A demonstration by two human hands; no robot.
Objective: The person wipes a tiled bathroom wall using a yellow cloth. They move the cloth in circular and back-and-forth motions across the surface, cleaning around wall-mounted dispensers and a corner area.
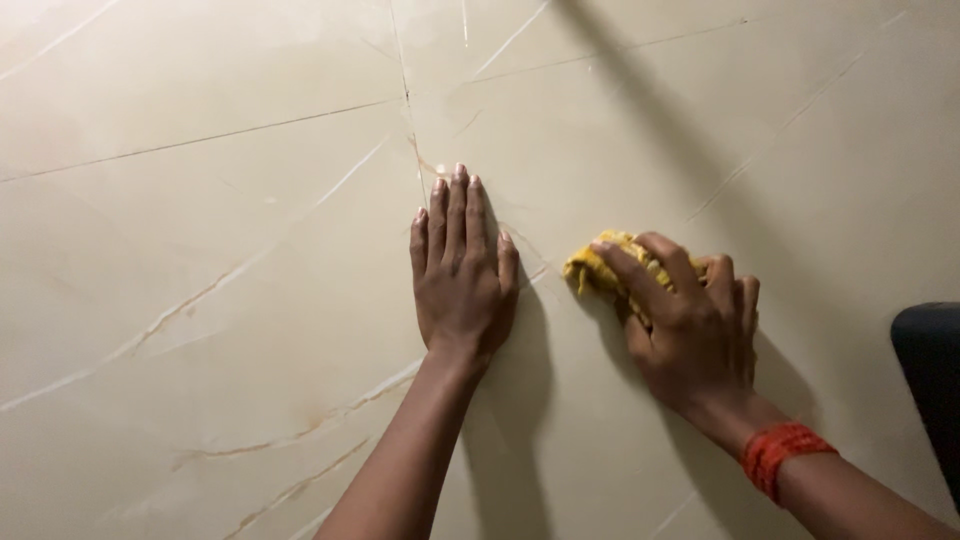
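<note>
My left hand [460, 270] lies flat on a cream marble-patterned tiled surface [220, 250], fingers straight and close together, holding nothing. To its right, my right hand [690, 320] presses a crumpled yellow cloth [598, 270] against the same surface; the cloth sticks out from under the fingers toward the left. A band of red-orange thread [785, 455] circles my right wrist. The two hands lie about a palm's width apart.
Thin grout lines [405, 90] cross the tiles above the hands. A dark rounded object [930, 370] juts in at the right edge. A long diagonal shadow [660, 120] runs from the top toward my right hand.
</note>
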